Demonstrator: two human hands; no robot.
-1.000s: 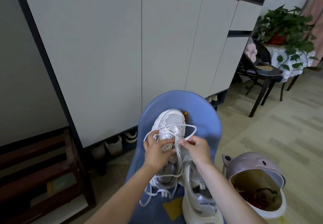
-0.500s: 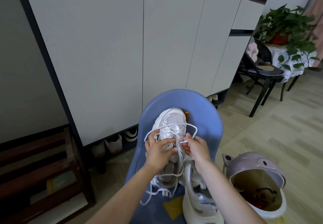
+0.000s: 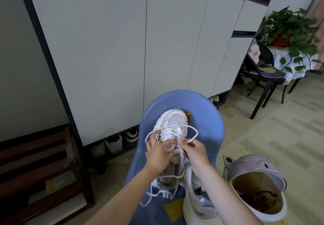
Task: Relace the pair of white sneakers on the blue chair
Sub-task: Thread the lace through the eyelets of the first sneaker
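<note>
A white sneaker (image 3: 172,123) lies on the blue chair (image 3: 206,119) with its toe pointing away from me. My left hand (image 3: 158,152) grips the shoe's tongue and upper. My right hand (image 3: 194,150) pinches the white lace (image 3: 193,131) close to the eyelets on the right side. The lace loops out over the toe area and trails down past the heel. A second white sneaker (image 3: 196,202) lies on the chair nearer to me, partly under my right forearm.
A pink lidded bin (image 3: 254,186) stands open to the right of the chair. White cabinet doors (image 3: 122,49) rise behind, with shoes (image 3: 114,145) beneath. A dark wooden rack (image 3: 35,168) is at the left, a black chair (image 3: 264,77) and a plant (image 3: 287,26) at the right.
My right hand has moved inward with the lace end, from the shoe's right side toward the eyelets. The lace loop over the toe has shifted. My left hand stays on the tongue.
</note>
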